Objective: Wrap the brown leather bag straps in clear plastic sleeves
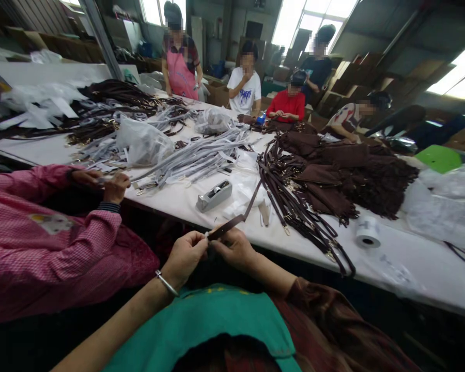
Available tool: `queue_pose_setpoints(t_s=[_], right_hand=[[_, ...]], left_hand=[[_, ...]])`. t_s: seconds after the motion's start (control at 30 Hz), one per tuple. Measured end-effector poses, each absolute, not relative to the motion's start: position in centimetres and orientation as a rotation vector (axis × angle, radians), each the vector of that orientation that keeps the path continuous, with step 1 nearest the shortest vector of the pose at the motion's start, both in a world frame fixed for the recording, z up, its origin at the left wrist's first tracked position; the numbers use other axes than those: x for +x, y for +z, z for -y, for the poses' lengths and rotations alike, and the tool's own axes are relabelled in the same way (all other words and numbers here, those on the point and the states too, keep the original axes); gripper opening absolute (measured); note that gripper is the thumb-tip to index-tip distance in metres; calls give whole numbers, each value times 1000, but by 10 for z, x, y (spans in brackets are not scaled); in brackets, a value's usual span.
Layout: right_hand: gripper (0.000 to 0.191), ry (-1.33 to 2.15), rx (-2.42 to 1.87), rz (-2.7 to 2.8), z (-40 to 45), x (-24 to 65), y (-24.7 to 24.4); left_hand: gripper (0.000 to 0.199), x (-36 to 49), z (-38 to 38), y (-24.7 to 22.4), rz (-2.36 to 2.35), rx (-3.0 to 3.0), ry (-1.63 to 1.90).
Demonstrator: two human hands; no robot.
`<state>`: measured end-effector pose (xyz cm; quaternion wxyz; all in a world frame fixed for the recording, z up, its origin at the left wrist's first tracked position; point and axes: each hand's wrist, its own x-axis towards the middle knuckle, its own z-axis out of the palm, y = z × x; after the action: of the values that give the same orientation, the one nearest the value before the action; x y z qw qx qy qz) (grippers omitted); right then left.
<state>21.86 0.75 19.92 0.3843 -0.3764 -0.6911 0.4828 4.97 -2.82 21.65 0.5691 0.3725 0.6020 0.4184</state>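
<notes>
A dark brown strap (232, 223) runs from the table edge down into my two hands. With thumb and finger pinched together, my left hand (186, 253) grips the strap's near end, where a small whitish bit shows at the fingertips. My right hand (234, 248) is closed around the strap just beside it, its fingers partly hidden beneath. Beyond my hands on the table stands a grey tape dispenser (214, 196). Right of it lie crumpled white wrapping (242, 194) and a bundle of brown straps (294, 212) with gold-coloured clips.
A pile of brown fringed bags (344, 165) covers the table's right part, near a white roll (368, 232). Plastic-wrapped straps (205, 155) lie left of centre. A co-worker in a pink checked sleeve (73, 243) sits close on my left. Several people are across the table.
</notes>
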Motion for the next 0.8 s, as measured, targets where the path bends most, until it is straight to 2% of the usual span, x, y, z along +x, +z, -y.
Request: queue_pose_setpoints(t_s=[0.1, 0.17, 0.23, 0.3, 0.37, 0.5, 0.57, 0.63, 0.73, 0.8], right_hand=[[49, 1811, -782, 1053, -19, 225, 201], [48, 1989, -651, 622, -28, 228, 203], [41, 2003, -613, 398, -37, 228, 208], [31, 1917, -643, 437, -43, 225, 217], [26, 1772, -699, 753, -44, 218, 229], [25, 1373, -697, 1656, -35, 203, 242], [27, 1312, -636, 1848, -28, 198, 239], [35, 1489, -596, 1767, -25, 196, 231], [47, 1866, -521, 1202, -31, 204, 226], [47, 1963, -458, 849, -45, 215, 231]], left_hand=[[19, 42, 31, 216, -1394, 834, 991], [17, 38, 33, 214, -1399, 796, 990], [17, 34, 34, 211, -1411, 770, 981], [18, 32, 34, 209, -1430, 752, 966], [19, 33, 34, 208, -1446, 757, 956], [23, 35, 33, 217, -1409, 803, 978], [27, 35, 33, 224, -1356, 826, 994], [29, 33, 34, 226, -1325, 847, 983], [27, 26, 38, 220, -1378, 863, 949], [24, 22, 39, 213, -1426, 849, 929]])
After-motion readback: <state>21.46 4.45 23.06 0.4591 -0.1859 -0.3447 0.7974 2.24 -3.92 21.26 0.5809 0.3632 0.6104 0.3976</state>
